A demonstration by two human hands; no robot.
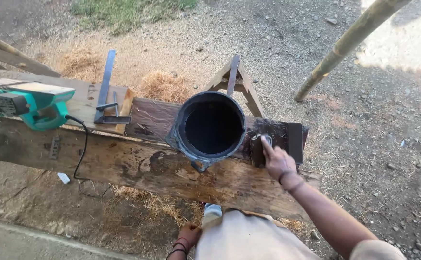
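Observation:
My right hand (pixel 278 161) reaches over the wooden plank (pixel 138 168) and grips a dark stained brush or pad (pixel 259 147), pressed on the plank's blackened right end just right of a black bucket (pixel 211 127). The bucket stands on the plank and holds dark liquid. My left hand (pixel 187 237) hangs low by my leg at the bottom of the view, fingers curled; whether it holds anything is not visible.
A green electric planer (pixel 30 103) with a black cord (pixel 81 154) rests on the plank's left part, next to a metal square (pixel 105 91). A sawhorse (pixel 237 82) shows behind the bucket. A bamboo pole (pixel 345 45) leans at upper right. Sawdust and gravel cover the ground.

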